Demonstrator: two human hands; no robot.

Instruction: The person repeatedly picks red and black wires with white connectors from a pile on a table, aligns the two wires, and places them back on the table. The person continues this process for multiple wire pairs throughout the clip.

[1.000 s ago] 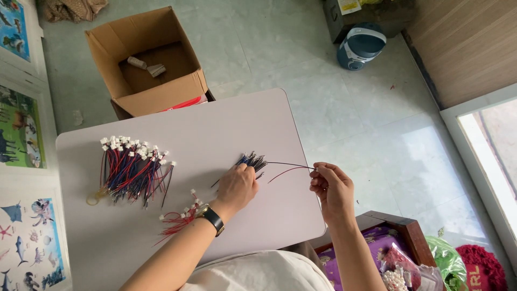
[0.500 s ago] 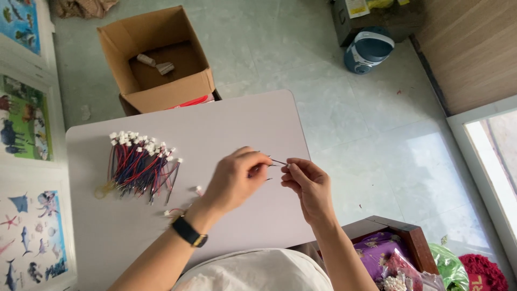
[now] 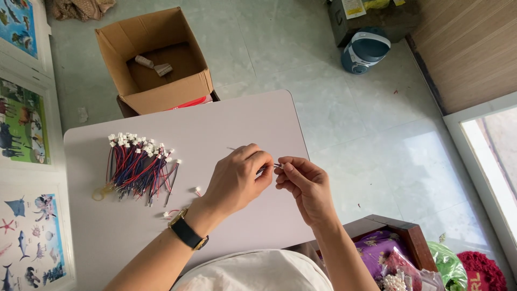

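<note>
Both hands (image 3: 272, 175) — wire (image 3: 269, 167) pinched between.

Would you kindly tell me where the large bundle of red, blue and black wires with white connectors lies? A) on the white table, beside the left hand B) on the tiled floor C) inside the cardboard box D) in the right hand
A: the wire bundle rests on the white table, apart from the left hand.

Home room used for piecework; pale tiled floor (image 3: 280, 43); children's animal and sea-life posters (image 3: 24, 124) along left edge; small folding worktop (image 3: 237, 118) with bundle of wired connectors (image 3: 137, 170); open cardboard box (image 3: 156, 59) behind; blue-white household appliance (image 3: 366, 49) on floor; wooden wall panelling (image 3: 474, 48); bags of beads and fabric (image 3: 398, 264) beside seat.
</note>
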